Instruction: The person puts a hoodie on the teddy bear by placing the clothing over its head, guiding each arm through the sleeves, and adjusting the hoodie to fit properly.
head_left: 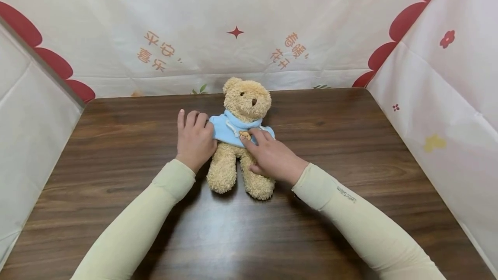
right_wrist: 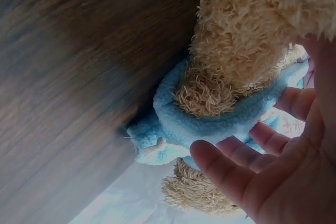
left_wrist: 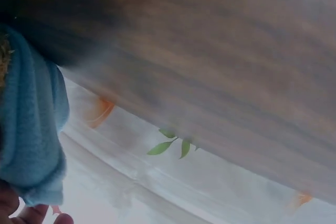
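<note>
A tan plush teddy bear [head_left: 247,98] in a light blue hoodie [head_left: 223,131] lies on the brown table, legs toward me. My left hand [head_left: 196,139] grips the hoodie's sleeve on the left side, thumb by the hem. Close up in the left wrist view, fingertips [left_wrist: 32,214] meet the end of the blue sleeve [left_wrist: 34,129]. Across the chest, my right hand [head_left: 278,159] rests its loosely extended fingers beside a small bear-face patch [head_left: 245,135]. From the right wrist, the hem [right_wrist: 210,124] shows around the bear's furry lower body [right_wrist: 236,30].
The wood-grain table [head_left: 116,141] reaches back to a white printed cloth [head_left: 206,20] that hangs behind it. Further cloth panels [head_left: 439,90] stand at both sides. Pale sleeves [head_left: 132,224] cover both forearms.
</note>
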{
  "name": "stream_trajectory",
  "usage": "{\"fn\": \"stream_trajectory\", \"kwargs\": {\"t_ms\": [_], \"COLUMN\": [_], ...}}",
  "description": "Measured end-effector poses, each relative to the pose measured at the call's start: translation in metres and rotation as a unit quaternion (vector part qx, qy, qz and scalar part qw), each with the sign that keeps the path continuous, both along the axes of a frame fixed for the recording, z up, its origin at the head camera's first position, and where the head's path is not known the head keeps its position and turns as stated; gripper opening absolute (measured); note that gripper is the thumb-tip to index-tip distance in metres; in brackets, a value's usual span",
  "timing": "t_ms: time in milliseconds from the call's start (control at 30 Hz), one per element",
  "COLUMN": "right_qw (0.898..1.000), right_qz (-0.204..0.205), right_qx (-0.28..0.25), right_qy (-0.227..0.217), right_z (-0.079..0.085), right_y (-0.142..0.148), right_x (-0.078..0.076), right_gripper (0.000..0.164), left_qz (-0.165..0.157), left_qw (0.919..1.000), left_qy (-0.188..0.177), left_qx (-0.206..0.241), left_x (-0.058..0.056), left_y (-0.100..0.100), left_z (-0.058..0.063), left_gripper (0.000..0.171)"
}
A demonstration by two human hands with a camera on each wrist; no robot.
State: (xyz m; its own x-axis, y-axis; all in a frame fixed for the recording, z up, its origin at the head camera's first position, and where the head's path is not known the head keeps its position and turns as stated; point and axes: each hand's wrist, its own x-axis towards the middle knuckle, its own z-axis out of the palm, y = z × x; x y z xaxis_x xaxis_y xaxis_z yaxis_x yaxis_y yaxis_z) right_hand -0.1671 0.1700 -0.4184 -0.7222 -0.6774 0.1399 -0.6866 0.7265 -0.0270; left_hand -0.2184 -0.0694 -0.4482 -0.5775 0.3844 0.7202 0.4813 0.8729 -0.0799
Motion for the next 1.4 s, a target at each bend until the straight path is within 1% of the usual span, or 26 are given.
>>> {"fn": "stream_trajectory", "kwargs": {"t_ms": [100, 167, 233, 300, 367, 433, 467, 533, 600, 633, 700, 767, 833, 933, 1100, 1167, 1233, 1333, 1400], "right_qw": [1.000, 1.000, 1.000, 1.000, 1.000, 1.000, 1.000, 1.000, 1.000, 1.000, 1.000, 1.000, 1.000, 1.000, 1.000, 1.000, 1.000, 1.000, 1.000], "right_qz": [0.006, 0.004, 0.001, -0.002, -0.006, -0.008, -0.009, -0.011, -0.010, -0.010, -0.009, -0.009, -0.007, -0.005, -0.001, 0.001, 0.001, 0.002, 0.001], "right_qx": [0.002, 0.003, 0.005, 0.005, 0.003, 0.002, 0.001, 0.002, 0.003, 0.004, 0.004, 0.003, 0.001, -0.002, 0.002, 0.005, 0.005, 0.007, 0.008], "right_qy": [0.000, 0.001, -0.002, -0.008, -0.015, -0.020, -0.020, -0.020, -0.018, -0.017, -0.014, -0.012, -0.011, -0.014, -0.007, -0.005, -0.005, -0.002, 0.002], "right_z": [0.000, 0.001, 0.001, 0.002, 0.001, 0.001, 0.001, 0.000, 0.000, -0.001, -0.001, -0.001, -0.001, -0.001, -0.002, -0.002, -0.002, -0.002, -0.002], "right_y": [-0.003, -0.004, -0.004, -0.004, -0.004, -0.004, -0.004, -0.004, -0.003, -0.003, -0.003, -0.003, -0.003, -0.003, -0.002, -0.001, -0.002, -0.002, -0.002], "right_x": [-0.001, -0.001, -0.002, -0.001, -0.001, 0.000, 0.000, 0.000, 0.000, 0.000, 0.000, -0.001, -0.001, -0.001, -0.001, -0.001, -0.002, -0.001, -0.001], "right_gripper": [0.075, 0.075, 0.075, 0.076, 0.075, 0.075, 0.076, 0.075, 0.075, 0.075, 0.075, 0.075, 0.075, 0.074, 0.073, 0.073, 0.074, 0.075, 0.075], "left_qz": [0.002, -0.002, -0.009, -0.022, -0.035, -0.053, -0.063, -0.080, -0.093, -0.095, -0.095, -0.095, -0.096, -0.100, -0.099, -0.095, -0.094, -0.100, -0.112], "left_qw": [0.9999, 0.9995, 0.9977, 0.9934, 0.9864, 0.9772, 0.9722, 0.9618, 0.9518, 0.9479, 0.9440, 0.9415, 0.9400, 0.9383, 0.9459, 0.9459, 0.9400, 0.9250, 0.9125], "left_qy": [-0.008, -0.029, -0.066, -0.112, -0.161, -0.206, -0.225, -0.261, -0.290, -0.299, -0.305, -0.308, -0.310, -0.317, -0.304, -0.307, -0.326, -0.366, -0.393], "left_qx": [0.009, 0.009, 0.008, 0.008, 0.004, 0.003, 0.006, 0.015, 0.040, 0.055, 0.081, 0.101, 0.106, 0.094, 0.058, 0.046, 0.036, 0.026, 0.024], "left_x": [0.002, 0.003, 0.005, 0.007, 0.009, 0.010, 0.010, 0.010, 0.009, 0.008, 0.006, 0.003, -0.001, -0.006, -0.014, -0.016, -0.016, -0.017, -0.018], "left_y": [-0.002, -0.003, -0.006, -0.010, -0.015, -0.022, -0.026, -0.033, -0.041, -0.044, -0.049, -0.052, -0.053, -0.050, -0.042, -0.039, -0.037, -0.035, -0.034], "left_z": [0.000, 0.001, 0.004, 0.009, 0.014, 0.021, 0.025, 0.031, 0.036, 0.038, 0.041, 0.044, 0.045, 0.044, 0.046, 0.048, 0.051, 0.053, 0.053], "left_gripper": [0.014, 0.012, 0.012, 0.020, 0.034, 0.043, 0.044, 0.042, 0.032, 0.027, 0.018, 0.017, 0.019, 0.022, 0.023, 0.024, 0.025, 0.029, 0.034]}}
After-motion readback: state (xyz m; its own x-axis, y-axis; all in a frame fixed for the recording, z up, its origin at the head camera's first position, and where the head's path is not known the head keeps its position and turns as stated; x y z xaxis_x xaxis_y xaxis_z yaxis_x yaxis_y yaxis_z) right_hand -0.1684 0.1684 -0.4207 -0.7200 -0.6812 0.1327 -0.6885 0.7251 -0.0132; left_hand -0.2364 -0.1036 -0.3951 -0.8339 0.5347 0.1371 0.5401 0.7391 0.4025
